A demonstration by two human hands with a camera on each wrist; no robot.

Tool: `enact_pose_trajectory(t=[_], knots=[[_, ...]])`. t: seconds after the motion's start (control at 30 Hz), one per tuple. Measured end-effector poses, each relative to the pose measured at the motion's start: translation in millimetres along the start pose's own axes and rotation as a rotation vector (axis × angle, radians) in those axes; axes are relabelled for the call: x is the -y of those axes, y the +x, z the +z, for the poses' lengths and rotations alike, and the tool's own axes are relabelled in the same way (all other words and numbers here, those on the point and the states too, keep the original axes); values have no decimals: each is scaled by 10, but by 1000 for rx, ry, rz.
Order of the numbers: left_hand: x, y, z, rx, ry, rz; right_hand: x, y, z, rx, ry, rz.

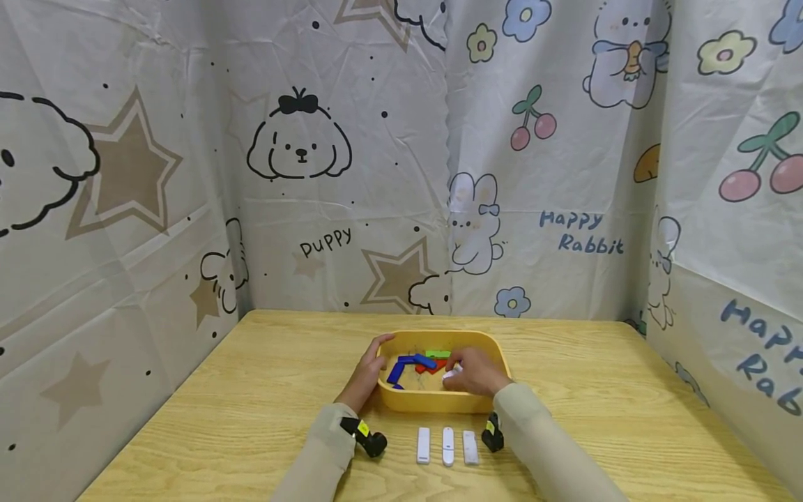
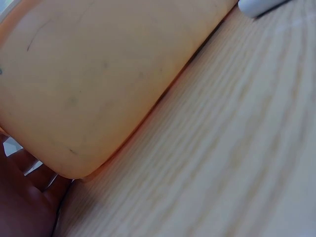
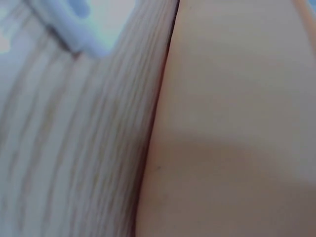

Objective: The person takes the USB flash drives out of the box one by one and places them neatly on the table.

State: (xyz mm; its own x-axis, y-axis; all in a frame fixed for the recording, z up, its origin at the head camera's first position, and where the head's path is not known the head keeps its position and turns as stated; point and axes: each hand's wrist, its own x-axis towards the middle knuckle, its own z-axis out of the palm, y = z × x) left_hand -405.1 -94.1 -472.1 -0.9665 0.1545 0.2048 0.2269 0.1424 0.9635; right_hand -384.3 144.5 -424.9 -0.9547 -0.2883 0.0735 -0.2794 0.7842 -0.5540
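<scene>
A yellow plastic bin [image 1: 433, 401] stands on the table, with blue sticks [image 1: 395, 373], red sticks [image 1: 433, 367] and a green stick [image 1: 438, 354] inside. My left hand [image 1: 365, 373] grips the bin's left end; in the left wrist view its fingers [image 2: 42, 175] lie along the outside of the bin's corner. Reaching over the near rim, my right hand [image 1: 478, 373] pinches a small white stick [image 1: 449, 374] that looks like a USB flash drive. The right wrist view shows only the bin's wall [image 3: 227, 108], the tabletop and a blurred white piece, without the hand.
In front of the bin, three white flash-drive-like sticks lie side by side: left [image 1: 423, 445], middle [image 1: 448, 446] and right [image 1: 470, 447]. Patterned curtains [image 1: 376, 174] hang behind and on both sides of the wooden table [image 1: 251, 411].
</scene>
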Motion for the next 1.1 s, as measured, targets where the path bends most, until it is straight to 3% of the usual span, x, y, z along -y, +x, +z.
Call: enact_pose_trajectory(t=[0.33,0.7,0.93,1.1], knots=[[8,7,-19,6,1,-17,5,-6,-19,-97,88,38],[1,3,-7,10,3,28,-35,-66,-23,-272,189,-112],[-23,15,-35,-11,15,41,-49,-73,-50,-377,291,-261],[-13,-11,-14,10,6,31,-87,-126,-82,-448,354,-358]])
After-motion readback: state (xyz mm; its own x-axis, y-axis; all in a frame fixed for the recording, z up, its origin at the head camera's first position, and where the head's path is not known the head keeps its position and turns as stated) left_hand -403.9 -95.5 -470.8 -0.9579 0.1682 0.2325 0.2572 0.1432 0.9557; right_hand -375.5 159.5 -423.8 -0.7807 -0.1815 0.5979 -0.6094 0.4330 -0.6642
